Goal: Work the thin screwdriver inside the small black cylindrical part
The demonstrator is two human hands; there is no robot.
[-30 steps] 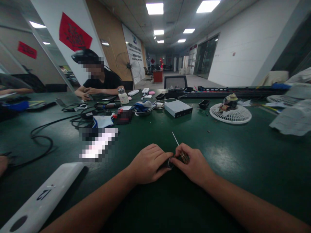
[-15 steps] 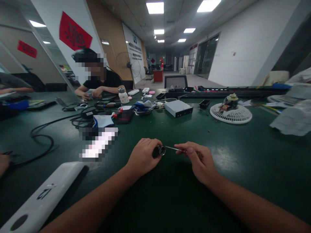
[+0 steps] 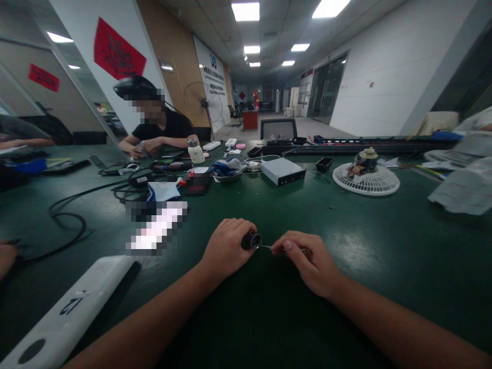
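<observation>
Green-topped worktop (image 3: 388,287), long, running away from the wearer. Far side: seated person (image 3: 163,128), white fan guard (image 3: 366,180), grey metal drive enclosure (image 3: 282,171). Left side: coiled black cable (image 3: 67,220) and white plastic bar marked "12" (image 3: 65,307), at the near-left corner.

Centre near edge: left hand (image 3: 226,251), fingers (image 3: 234,230) curled closed around a small black cylinder (image 3: 249,240) with a bright metal rim. Right hand (image 3: 313,264), thumb and forefinger pinched on a thin steel rod (image 3: 265,246), its tip at or just inside that rim; contact cannot be told. Whatever else the right fingers hide is unclear.

Risks: a slack pinch could drop the rod; off-line pressure could bend it; a dropped cylinder could roll on the smooth worktop.
</observation>
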